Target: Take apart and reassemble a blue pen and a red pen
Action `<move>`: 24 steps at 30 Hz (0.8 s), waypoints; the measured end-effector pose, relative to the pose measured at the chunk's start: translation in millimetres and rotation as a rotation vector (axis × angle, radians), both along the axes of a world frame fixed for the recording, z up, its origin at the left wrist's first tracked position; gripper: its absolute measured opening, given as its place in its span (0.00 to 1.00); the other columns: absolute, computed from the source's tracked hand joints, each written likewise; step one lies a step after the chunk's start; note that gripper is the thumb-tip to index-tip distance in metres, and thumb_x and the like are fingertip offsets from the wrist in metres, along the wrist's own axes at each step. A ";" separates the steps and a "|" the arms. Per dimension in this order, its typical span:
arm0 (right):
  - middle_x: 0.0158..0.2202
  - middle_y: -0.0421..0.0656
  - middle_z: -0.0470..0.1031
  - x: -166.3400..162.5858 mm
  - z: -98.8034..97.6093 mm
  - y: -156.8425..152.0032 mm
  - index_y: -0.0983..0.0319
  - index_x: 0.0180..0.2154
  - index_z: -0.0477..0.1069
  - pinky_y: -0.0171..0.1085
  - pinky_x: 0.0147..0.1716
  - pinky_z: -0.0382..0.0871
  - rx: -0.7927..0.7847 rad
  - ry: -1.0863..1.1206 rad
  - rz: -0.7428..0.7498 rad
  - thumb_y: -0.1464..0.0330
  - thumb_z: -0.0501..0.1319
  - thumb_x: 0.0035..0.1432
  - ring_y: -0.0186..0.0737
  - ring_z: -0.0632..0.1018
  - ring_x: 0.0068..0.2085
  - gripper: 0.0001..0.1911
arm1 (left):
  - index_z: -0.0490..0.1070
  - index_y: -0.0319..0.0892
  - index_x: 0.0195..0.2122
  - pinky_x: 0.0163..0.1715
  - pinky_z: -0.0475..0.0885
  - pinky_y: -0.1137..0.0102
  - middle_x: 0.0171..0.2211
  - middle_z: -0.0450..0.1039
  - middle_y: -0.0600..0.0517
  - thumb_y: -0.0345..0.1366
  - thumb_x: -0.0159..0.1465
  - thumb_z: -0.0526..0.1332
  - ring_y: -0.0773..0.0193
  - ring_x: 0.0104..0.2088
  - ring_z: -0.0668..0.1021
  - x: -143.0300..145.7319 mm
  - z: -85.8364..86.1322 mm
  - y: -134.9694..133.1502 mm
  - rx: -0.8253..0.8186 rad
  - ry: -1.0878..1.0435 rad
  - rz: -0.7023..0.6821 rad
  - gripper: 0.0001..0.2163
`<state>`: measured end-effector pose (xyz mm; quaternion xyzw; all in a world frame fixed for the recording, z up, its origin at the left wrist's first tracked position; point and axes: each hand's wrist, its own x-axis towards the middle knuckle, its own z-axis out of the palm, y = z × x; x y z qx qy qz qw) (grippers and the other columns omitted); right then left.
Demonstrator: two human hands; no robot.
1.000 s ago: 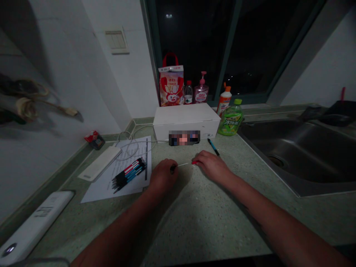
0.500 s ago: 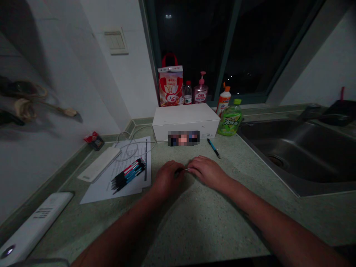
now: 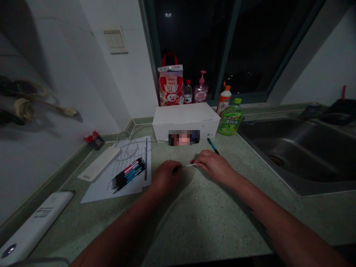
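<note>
Over the middle of the counter, my left hand [image 3: 166, 176] is closed around a dark pen part [image 3: 175, 170]. A thin white pen refill [image 3: 190, 165] spans the gap between my two hands. My right hand [image 3: 215, 165] pinches the refill's right end, and a small red piece [image 3: 191, 162] shows at its fingertips; what else that hand covers is hidden. Just beyond the right hand lies a blue and black pen [image 3: 213, 145]. To the left, a bundle of several pens [image 3: 128, 175], blue and black with one red, rests on a printed sheet [image 3: 94, 193].
Behind the hands stands a white box [image 3: 186, 115], with a blurred-out patch at its front. A green bottle [image 3: 230, 118] is beside it, left of the metal sink [image 3: 299, 187]. White devices [image 3: 101, 163] and a cable [image 3: 133, 155] lie along the left wall.
My right hand has moved slightly right and away from the left hand. More of the white refill shows between them, and a red piece has come into sight at the right fingertips.
</note>
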<state>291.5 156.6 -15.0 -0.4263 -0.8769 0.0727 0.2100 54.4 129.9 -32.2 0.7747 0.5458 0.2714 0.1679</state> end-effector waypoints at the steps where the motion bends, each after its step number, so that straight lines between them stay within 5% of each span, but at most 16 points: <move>1: 0.39 0.44 0.74 1.3 0.8 0.7 0.60 0.42 0.80 0.39 0.44 0.68 0.000 -0.009 -0.008 0.76 0.67 0.66 0.45 0.75 0.44 0.06 | 0.79 0.43 0.40 0.44 0.69 0.66 0.39 0.78 0.49 0.32 0.67 0.60 0.58 0.42 0.77 -0.3 0.5 0.3 -0.002 0.004 0.012 0.07; 14: 0.38 0.42 0.76 6.4 3.6 2.2 0.60 0.39 0.80 0.36 0.40 0.67 -0.240 -0.113 -0.008 0.76 0.73 0.59 0.43 0.76 0.42 0.08 | 0.81 0.45 0.45 0.42 0.68 0.65 0.39 0.74 0.47 0.35 0.70 0.57 0.54 0.44 0.75 0.6 4.2 2.9 -0.068 0.280 -0.015 0.11; 18: 0.40 0.43 0.76 -4.4 2.9 -3.3 0.62 0.43 0.78 0.36 0.41 0.67 -0.179 0.009 -0.024 0.74 0.72 0.63 0.42 0.77 0.43 0.08 | 0.77 0.42 0.54 0.45 0.70 0.64 0.43 0.75 0.45 0.33 0.70 0.55 0.55 0.44 0.76 0.4 4.4 3.4 -0.060 0.103 0.049 0.15; 24: 0.44 0.42 0.75 -29.0 -1.0 -20.4 0.61 0.48 0.74 0.36 0.43 0.67 -0.082 0.125 0.125 0.76 0.71 0.62 0.41 0.76 0.44 0.15 | 0.72 0.42 0.57 0.51 0.72 0.64 0.50 0.79 0.47 0.32 0.67 0.59 0.58 0.48 0.80 7.2 -3.7 -4.3 -0.186 -0.441 -0.168 0.17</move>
